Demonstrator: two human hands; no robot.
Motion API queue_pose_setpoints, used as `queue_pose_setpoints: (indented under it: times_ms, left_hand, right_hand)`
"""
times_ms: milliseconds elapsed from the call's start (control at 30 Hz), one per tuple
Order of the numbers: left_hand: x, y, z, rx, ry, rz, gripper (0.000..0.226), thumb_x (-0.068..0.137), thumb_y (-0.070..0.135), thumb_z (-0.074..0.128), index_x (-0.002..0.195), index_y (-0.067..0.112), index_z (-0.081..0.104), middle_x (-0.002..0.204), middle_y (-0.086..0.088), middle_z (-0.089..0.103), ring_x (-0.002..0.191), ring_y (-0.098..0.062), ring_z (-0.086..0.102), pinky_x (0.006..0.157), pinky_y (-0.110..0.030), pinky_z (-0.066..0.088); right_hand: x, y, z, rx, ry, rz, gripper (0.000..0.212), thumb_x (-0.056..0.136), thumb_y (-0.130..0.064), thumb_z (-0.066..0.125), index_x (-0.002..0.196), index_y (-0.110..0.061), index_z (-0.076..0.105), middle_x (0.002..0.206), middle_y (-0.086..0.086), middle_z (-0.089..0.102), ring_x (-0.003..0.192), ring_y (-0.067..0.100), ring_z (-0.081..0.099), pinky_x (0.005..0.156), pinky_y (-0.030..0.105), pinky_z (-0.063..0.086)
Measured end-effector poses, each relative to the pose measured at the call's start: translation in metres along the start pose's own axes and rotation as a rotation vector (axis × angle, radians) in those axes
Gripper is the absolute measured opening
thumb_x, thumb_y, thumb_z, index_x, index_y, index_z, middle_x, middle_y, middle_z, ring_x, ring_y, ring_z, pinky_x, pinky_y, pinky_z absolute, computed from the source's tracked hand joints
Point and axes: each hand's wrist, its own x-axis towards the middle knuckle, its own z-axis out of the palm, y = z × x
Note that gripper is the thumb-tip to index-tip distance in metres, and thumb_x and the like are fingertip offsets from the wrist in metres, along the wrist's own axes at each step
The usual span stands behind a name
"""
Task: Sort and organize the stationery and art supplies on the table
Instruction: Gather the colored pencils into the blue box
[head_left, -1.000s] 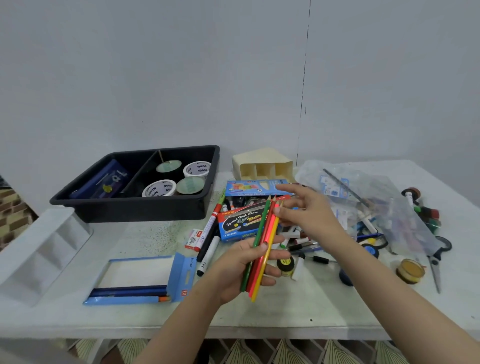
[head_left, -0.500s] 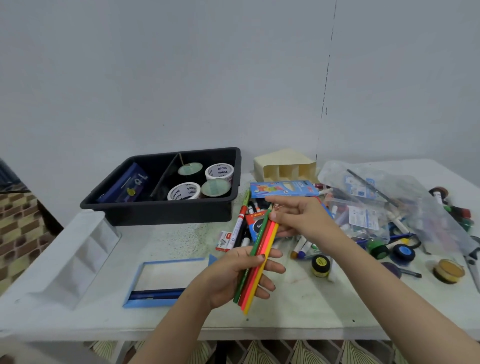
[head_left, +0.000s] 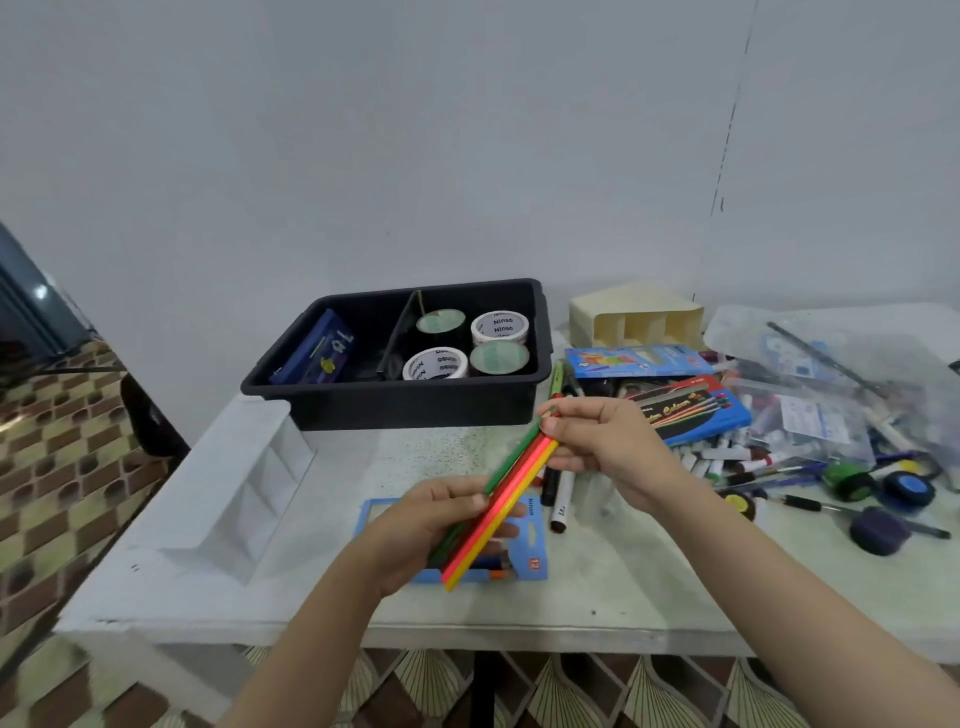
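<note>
— What's in the black tray?
— Four tape rolls right of its divider, a blue box left.
— The pencils?
— In front of the tray, left hand and right hand each in a closed grip on them.

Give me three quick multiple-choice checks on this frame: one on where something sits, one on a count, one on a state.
1. Where are the tape rolls?
A. In the black tray
B. In the cream organizer
C. On the floor

2. How many tape rolls show in the black tray?
A. Two
B. Four
C. Six

3. What state are the coloured pencils in?
A. Packed in the blue box
B. Scattered on the table
C. Held as a bundle by both hands

Answers:
1 A, the rolls sit in the tray's right compartment.
2 B, four round rolls are visible.
3 C, the left hand grips the lower part and the right hand pinches the upper ends.
</note>
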Motion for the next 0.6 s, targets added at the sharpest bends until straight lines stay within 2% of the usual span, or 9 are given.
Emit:
queue_pose_setpoints:
  times_ms: [100,233,333,433,533,600]
  left_hand:
    - [-0.009,-0.006,-0.024,0.113,0.262,0.097,0.026,0.095,0.007,0.049,0.112,0.018,0.065,0.104,-0.004,0.071,0.095,-0.015,0.067,0.082,-0.027,0.052]
    - [-0.021,-0.015,-0.055,0.307,0.438,0.194,0.029,0.093,0.006,0.052,0.107,0.029,0.062,0.104,0.009,0.071,0.103,0.002,0.061,0.096,-0.021,0.043]
    - [-0.026,-0.027,-0.075,0.505,0.454,0.198,0.029,0.092,0.012,0.057,0.112,0.033,0.059,0.12,0.016,0.061,0.114,0.002,0.052,0.103,-0.023,0.037]
    - [-0.028,-0.04,-0.092,0.693,0.423,0.154,0.039,0.088,0.019,0.064,0.121,0.036,0.052,0.128,0.019,0.044,0.122,-0.001,0.035,0.105,-0.025,0.026]
    - [-0.028,-0.05,-0.105,0.71,0.375,0.141,0.049,0.08,0.021,0.073,0.116,0.044,0.048,0.13,0.018,0.044,0.126,-0.004,0.035,0.105,-0.023,0.027]
    - [-0.028,-0.055,-0.111,0.682,0.342,0.142,0.058,0.07,0.034,0.08,0.118,0.044,0.048,0.133,0.019,0.044,0.128,-0.003,0.036,0.104,-0.019,0.028]
  right_hand:
    - [0.004,0.01,0.011,0.051,0.086,0.014,0.011,0.087,0.0,0.062,0.095,-0.004,0.068,0.073,0.008,0.07,0.059,0.014,0.067,0.054,0.02,0.055]
    - [0.008,0.029,0.021,0.088,0.227,0.027,0.009,0.086,-0.001,0.064,0.091,-0.006,0.069,0.074,0.011,0.067,0.057,0.014,0.064,0.053,0.02,0.054]
    - [0.009,0.042,0.03,0.122,0.302,0.023,0.01,0.086,-0.001,0.063,0.086,-0.008,0.069,0.07,0.007,0.069,0.058,0.015,0.065,0.054,0.021,0.055]
    - [0.009,0.052,0.04,0.112,0.359,0.009,0.011,0.087,-0.002,0.063,0.085,-0.011,0.069,0.076,0.011,0.069,0.064,0.02,0.065,0.058,0.021,0.057]
    - [0.007,0.059,0.049,0.084,0.382,-0.008,0.011,0.088,-0.001,0.062,0.086,-0.01,0.067,0.079,0.013,0.069,0.061,0.016,0.066,0.056,0.019,0.056]
    - [0.006,0.063,0.055,0.085,0.39,-0.031,0.011,0.088,0.0,0.061,0.088,-0.009,0.067,0.078,0.012,0.069,0.059,0.013,0.066,0.055,0.018,0.055]
